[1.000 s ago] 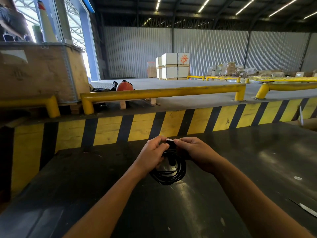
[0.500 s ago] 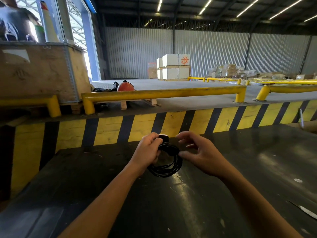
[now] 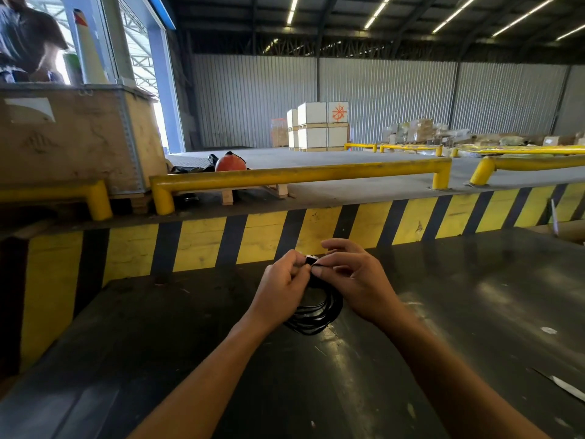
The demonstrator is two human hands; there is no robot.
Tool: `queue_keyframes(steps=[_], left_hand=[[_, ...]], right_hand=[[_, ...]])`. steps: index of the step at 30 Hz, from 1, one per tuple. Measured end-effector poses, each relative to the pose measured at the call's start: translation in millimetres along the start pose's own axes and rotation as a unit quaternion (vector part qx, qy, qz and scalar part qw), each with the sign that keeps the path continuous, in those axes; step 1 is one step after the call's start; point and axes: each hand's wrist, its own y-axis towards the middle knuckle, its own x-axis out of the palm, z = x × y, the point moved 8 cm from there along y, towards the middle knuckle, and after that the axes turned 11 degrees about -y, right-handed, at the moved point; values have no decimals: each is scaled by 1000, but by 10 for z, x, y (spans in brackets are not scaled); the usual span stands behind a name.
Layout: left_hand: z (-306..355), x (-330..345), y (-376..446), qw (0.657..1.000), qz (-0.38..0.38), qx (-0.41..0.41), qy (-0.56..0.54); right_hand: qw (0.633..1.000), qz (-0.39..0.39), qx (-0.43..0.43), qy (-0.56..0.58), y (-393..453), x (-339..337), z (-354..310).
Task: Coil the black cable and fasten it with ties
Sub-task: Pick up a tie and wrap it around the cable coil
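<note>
The black cable point(image 3: 316, 312) is already wound into a small round coil of several thin, glossy loops, and it hangs just above the dark table point(image 3: 474, 312) with its flat face turned roughly toward the person, the loops drooping downward from the top where both hands meet. The left hand point(image 3: 281, 288) is closed around the upper part of the coil, thumb and fingers pinching the bundle together. Right beside it, touching at the fingertips, the right hand point(image 3: 354, 280) pinches a thin black strand point(image 3: 319, 265) between thumb and forefinger at the same top point, with its other fingers spread loosely; whether that strand is a tie or the cable's own tail I cannot tell. A small pale-tipped block point(image 3: 309, 258), perhaps a plug or connector, peeks out between the two hands. To my eye the fastening step is under way, and it all turns on that top point: the coil lies below and between the hands, so whatever wraps it must pass across the bundle there, with the left hand acting as the clamp. The table is smooth, scuffed metal or laminate with a dull sheen; behind it runs a yellow-and-black striped barrier point(image 3: 316, 239).
</note>
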Motion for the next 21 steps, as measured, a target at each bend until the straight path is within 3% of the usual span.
queue_keyframes(steps=[4,11,16,21], left_hand=[[0,75,-78,999,-26,17,8],[-105,169,-170,998,-60,-3,14],[-269,342,-273,990,-116,-63,-45],[-440,551,-367,977,-138,-130,-100]], right_hand=[[992,-2,71,106,-70,74,220],[968,-20,123,219,-244,165,355],[961,-20,184,204,-433,184,551],[948,-122,227,184,-670,257,759]])
